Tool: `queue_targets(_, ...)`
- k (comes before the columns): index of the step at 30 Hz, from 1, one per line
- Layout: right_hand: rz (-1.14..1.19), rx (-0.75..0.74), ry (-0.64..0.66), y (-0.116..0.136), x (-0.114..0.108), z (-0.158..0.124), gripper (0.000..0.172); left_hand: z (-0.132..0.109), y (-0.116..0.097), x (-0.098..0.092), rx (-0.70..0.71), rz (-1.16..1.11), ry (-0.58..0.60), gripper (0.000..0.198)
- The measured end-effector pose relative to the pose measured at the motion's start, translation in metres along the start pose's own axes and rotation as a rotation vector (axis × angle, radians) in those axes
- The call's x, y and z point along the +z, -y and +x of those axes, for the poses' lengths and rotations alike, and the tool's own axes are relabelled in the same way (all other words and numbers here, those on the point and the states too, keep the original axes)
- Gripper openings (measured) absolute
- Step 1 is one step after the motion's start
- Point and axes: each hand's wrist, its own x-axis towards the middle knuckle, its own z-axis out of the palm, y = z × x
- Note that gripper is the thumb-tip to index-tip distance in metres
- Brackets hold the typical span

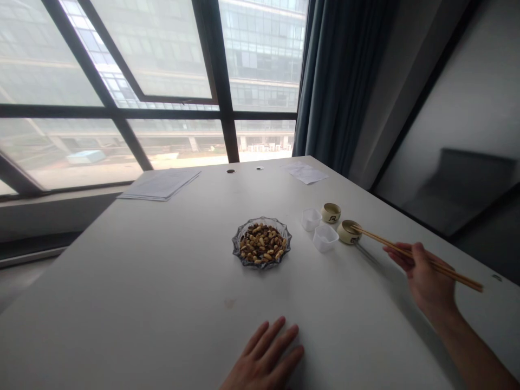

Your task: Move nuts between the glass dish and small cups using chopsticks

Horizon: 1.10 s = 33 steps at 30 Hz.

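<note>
We are resting our left hand point(262, 352) palm down on the white table point(162, 281), its fingers point(280, 336) spread wide and touching nothing else. Our right hand point(430, 279) is hovering above the table's right side, its fingers pinching a pair of wooden chopsticks point(418, 255) in a narrow grip. The chopsticks are pointing left, their tips reaching the rim of a small cream cup point(348, 233); we cannot tell whether they are touching it. Just beyond are a second cream cup point(331, 213) and two small clear plastic cups point(319, 228). Left of these, a ribbed glass dish point(233, 244) is holding a heap of nuts point(261, 244), well apart from both hands. Farther on, loose papers point(160, 184) are lying near the table's far edge, with another sheet point(304, 172) to the right. Beyond them, a dark-framed window point(154, 70) is showing a glass-fronted building point(264, 49), and a blue-grey curtain point(341, 70) is hanging at its right.
</note>
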Motion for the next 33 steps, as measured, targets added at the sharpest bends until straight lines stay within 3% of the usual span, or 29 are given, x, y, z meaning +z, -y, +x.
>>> queue_targets(3,0.020,-0.026,-0.002,0.004,0.006,-0.008,0.038,0.001,-0.001,0.000,-0.004,0.000,-0.001,0.040)
queue_targets(6,-0.013,-0.073,0.117,0.014,0.022,-0.025,0.033,0.001,-0.002,-0.001,-0.003,-0.001,0.001,0.039)
queue_targets(12,-0.157,-0.074,0.675,0.031,0.091,-0.065,0.034,0.000,-0.003,0.000,-0.027,-0.005,-0.014,0.036)
queue_targets(15,-0.180,-0.007,0.921,0.022,0.127,-0.077,0.038,-0.002,-0.004,0.003,-0.038,0.009,-0.037,0.034)
queue_targets(17,-0.212,0.033,1.008,0.012,0.144,-0.083,0.040,-0.004,-0.004,0.006,-0.037,0.022,-0.048,0.033)
queue_targets(24,-0.247,0.143,1.007,-0.013,0.156,-0.092,0.046,-0.006,-0.007,0.012,-0.050,0.037,-0.043,0.034)
queue_targets(33,-0.170,0.199,0.850,-0.010,0.159,-0.101,0.046,-0.004,-0.007,0.006,-0.054,0.038,-0.033,0.035)
